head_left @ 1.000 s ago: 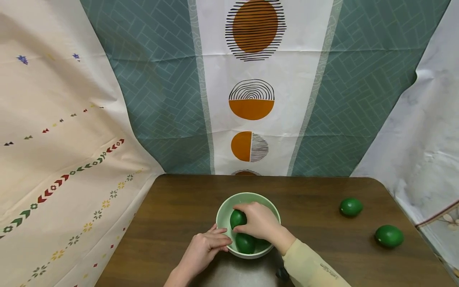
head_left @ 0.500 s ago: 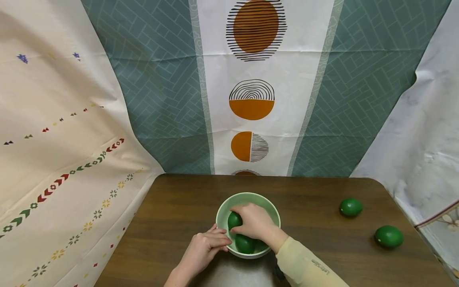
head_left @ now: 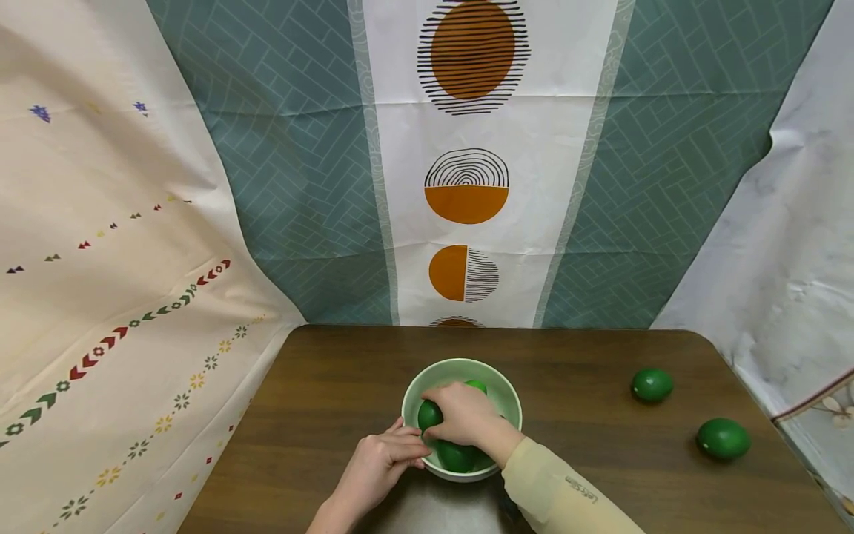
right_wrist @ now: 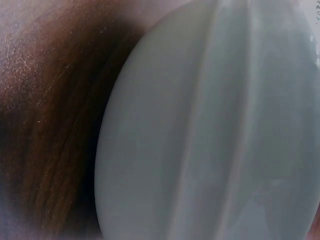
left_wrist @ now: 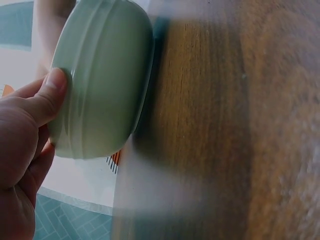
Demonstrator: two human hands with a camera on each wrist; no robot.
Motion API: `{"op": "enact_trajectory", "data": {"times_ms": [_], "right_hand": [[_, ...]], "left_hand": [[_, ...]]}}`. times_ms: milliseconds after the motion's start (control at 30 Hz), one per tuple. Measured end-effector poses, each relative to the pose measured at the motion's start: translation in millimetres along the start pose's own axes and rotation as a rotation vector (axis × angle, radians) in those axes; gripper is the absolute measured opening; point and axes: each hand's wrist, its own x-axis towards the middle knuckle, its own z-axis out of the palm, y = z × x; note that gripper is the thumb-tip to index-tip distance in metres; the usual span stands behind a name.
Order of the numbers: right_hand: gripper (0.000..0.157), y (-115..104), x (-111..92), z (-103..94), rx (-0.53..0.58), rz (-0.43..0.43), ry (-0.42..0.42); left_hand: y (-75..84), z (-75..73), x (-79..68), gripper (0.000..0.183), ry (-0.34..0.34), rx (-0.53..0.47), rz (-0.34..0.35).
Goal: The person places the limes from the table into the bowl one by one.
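Observation:
A pale green bowl [head_left: 502, 377] stands on the wooden table. My left hand [head_left: 380, 463] holds its near left rim; in the left wrist view the thumb [left_wrist: 54, 87] lies against the outer wall [left_wrist: 107, 85]. Inside the bowl, my right hand [head_left: 467, 415] grips a dark green lime [head_left: 430, 415] between thumb and fingers at the left side. Another lime [head_left: 457, 457] lies below that hand, near the bowl's front. A brighter green piece [head_left: 477, 386] shows behind the knuckles, mostly hidden. The right wrist view is filled by the bowl's outer wall [right_wrist: 150, 140].
Two more limes lie on the right of the table, one farther back [head_left: 652, 386] and one nearer [head_left: 723, 439]. A grey surface [head_left: 440, 508] shows at the front, below the bowl. Patterned cloths [head_left: 320, 185] hang behind and at the sides of the table [head_left: 574, 371].
My right hand has moved left inside the bowl with the lime in its grip, uncovering the brighter green piece behind it. The left hand has stayed at the rim.

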Motion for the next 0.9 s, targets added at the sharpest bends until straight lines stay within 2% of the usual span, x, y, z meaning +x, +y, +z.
{"op": "enact_trajectory", "data": {"times_ms": [200, 433, 567, 733, 900], "right_hand": [[0.053, -1.3, 1.3, 1.6, -0.006, -0.023, -0.012], [0.052, -1.4, 1.8, 2.7, -0.005, -0.036, -0.022], [0.053, -0.5, 1.7, 3.5, -0.006, -0.039, -0.028], [0.055, 0.9, 1.3, 3.5, -0.005, -0.037, -0.030], [0.057, 1.8, 1.0, 2.0, 0.000, -0.033, -0.022]], "left_hand": [[-0.2, 0.5, 0.2, 0.022, 0.025, 0.013, 0.031], [0.0, 0.6, -0.5, 0.020, 0.008, -0.001, -0.006], [-0.6, 1.2, -0.7, 0.021, 0.017, 0.007, 0.012], [0.9, 0.8, -0.3, 0.019, 0.012, 0.010, -0.002], [1.6, 0.8, 0.0, 0.021, 0.022, 0.022, 0.025]]}}
